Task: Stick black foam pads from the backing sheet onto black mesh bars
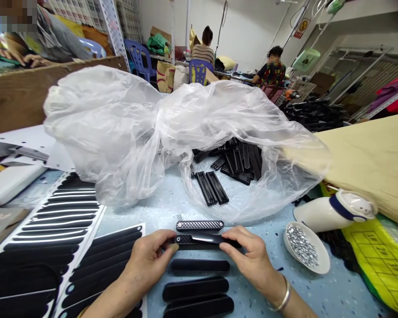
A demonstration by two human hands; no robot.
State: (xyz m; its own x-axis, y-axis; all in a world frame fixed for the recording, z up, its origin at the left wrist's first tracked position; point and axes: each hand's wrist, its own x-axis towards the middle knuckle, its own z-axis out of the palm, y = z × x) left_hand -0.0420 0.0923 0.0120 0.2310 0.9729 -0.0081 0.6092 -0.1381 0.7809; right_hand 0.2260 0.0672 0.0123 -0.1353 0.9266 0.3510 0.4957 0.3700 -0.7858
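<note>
My left hand (pixel 152 254) pinches the left end of a black plastic bar (pixel 183 240) with a mesh-textured face and a small silver dot at its end. A smooth black strip (pixel 205 239), shining with reflected light, lies across that face. My right hand (pixel 250 251) is closed on the strip's right end; its fingers hide whether they grip the bar too. Just above, another mesh-faced bar (pixel 200 225) rests on the speckled blue table (pixel 129 215). Below my hands lie several smooth black pieces with rounded ends (pixel 199 266).
White sheets of black strips (pixel 111 249) lie left. Ahead, a clear plastic bag (pixel 126 115) spills black bars (pixel 215 187). At right stand a bowl (pixel 325 266) of small silver pieces, a white bottle (pixel 315 214) and a yellow bag (pixel 374 260). People (pixel 204 51) sit farther back.
</note>
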